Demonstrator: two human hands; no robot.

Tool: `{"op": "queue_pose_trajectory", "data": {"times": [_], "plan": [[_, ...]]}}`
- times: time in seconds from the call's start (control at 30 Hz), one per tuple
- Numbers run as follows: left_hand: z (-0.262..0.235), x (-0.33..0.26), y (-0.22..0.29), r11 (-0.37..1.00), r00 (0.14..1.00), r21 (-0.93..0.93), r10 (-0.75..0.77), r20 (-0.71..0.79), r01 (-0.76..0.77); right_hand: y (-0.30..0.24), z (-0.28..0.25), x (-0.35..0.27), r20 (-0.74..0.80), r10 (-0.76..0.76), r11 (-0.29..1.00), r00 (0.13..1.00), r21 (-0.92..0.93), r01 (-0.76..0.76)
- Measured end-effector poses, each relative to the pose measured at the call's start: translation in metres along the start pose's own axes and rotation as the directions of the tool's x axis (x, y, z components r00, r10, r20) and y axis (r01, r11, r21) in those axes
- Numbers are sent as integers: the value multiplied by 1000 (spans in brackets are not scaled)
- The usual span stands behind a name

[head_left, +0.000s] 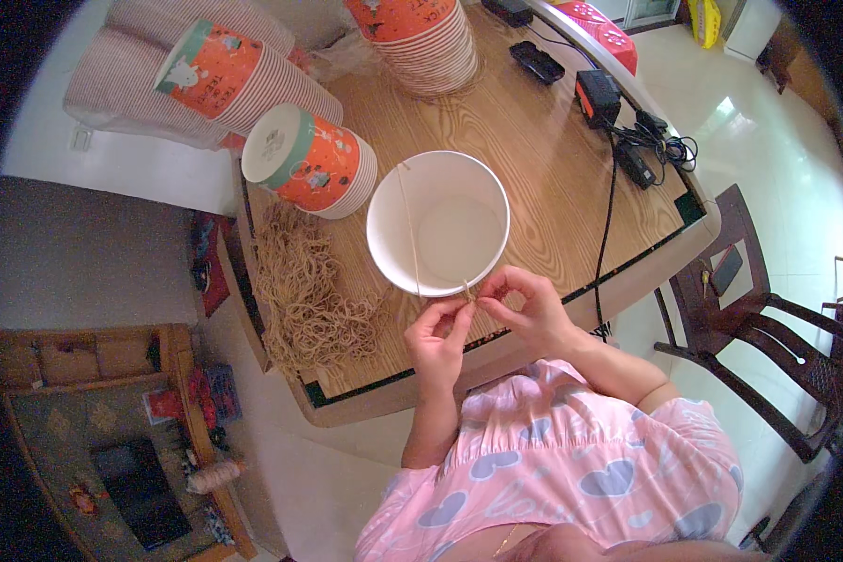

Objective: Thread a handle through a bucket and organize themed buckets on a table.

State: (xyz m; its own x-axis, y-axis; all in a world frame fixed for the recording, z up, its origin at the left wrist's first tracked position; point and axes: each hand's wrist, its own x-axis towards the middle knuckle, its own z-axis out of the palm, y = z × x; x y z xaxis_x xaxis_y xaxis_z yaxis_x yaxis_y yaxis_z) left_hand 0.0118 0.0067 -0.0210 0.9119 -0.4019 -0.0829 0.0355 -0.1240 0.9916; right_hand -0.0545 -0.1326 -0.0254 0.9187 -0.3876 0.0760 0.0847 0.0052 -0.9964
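A white paper bucket (459,229) stands in front of me with its mouth up. A tan twine cord (408,215) runs across its mouth from the far rim to the near one. At the near rim, my left hand (437,335) pinches the cord between thumb and fingertips. Close beside it, my right hand (526,304) also pinches at the cord, and a short end sticks up by the fingertips. A tangled heap of twine cords (311,290) lies to the left of the bucket.
Orange and green nested paper buckets (323,169) lie on the wooden table (534,187), with further stacks (421,47) behind. At the right are a black-and-orange box (598,97), a black tray (537,63) and coiled cables (670,145). A dark wooden chair (759,328) stands right of the table.
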Motion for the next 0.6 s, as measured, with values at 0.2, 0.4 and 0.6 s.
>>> {"op": "queue_pose_trajectory", "data": {"times": [0.2, 0.4, 0.6], "plan": [[7, 1, 3, 911, 958, 324, 284, -37, -257, -7, 0, 0, 33, 55, 998, 998, 21, -56], [3, 3, 1, 1000, 1000, -27, 16, -15, -16, 4, 0, 0, 89, 88, 969, 992, 221, -106], [2, 1, -1, 982, 997, -179, -50, 60, 60, 16, 2, 3, 161, 176, 877, 971, 423, -229]]}}
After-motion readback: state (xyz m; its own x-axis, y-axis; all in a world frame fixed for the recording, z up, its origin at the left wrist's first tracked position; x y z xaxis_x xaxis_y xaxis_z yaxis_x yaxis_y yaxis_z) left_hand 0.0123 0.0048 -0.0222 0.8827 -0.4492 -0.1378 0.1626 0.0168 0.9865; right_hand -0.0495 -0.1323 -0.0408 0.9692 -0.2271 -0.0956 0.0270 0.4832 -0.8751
